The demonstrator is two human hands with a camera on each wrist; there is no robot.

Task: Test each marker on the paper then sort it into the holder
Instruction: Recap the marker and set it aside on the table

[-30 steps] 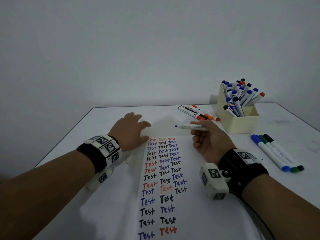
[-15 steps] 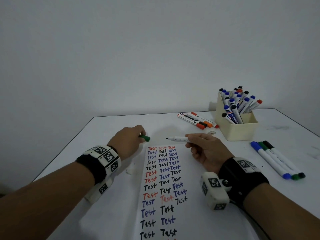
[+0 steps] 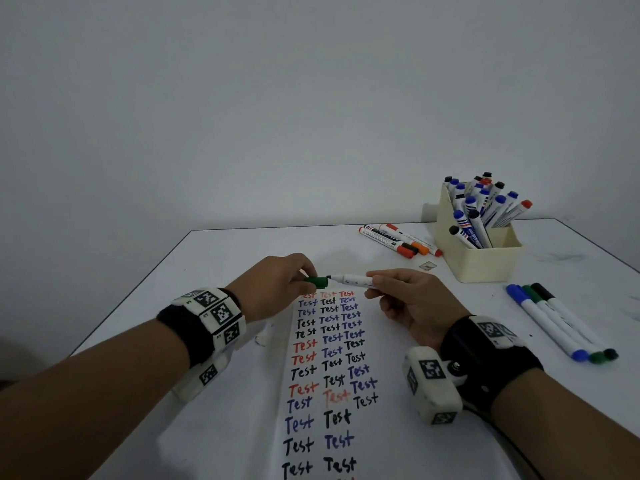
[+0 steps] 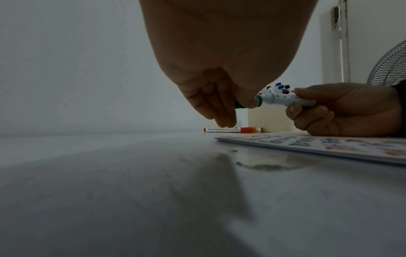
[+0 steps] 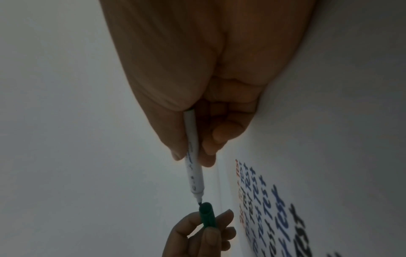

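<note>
Left hand: my fingertips pinch the green cap, its open mouth facing right.
Right hand: thumb and fingers pinch the marker by its white barrel.
Axis: marker lies level, tip leftward, just at the cap's mouth.
Likely next: slide together along that line.
Holder: beyond my right fingers.

On my head feed the paper carries the handwritten word "Test" over and over, in three columns, in black, blue and red ink. From the left wrist I can read "EASY ERASING WHITEBOARD PEN" printed upside down on the orange-capped marker lying on the table. The print on the other markers is too small for me to read.
</note>
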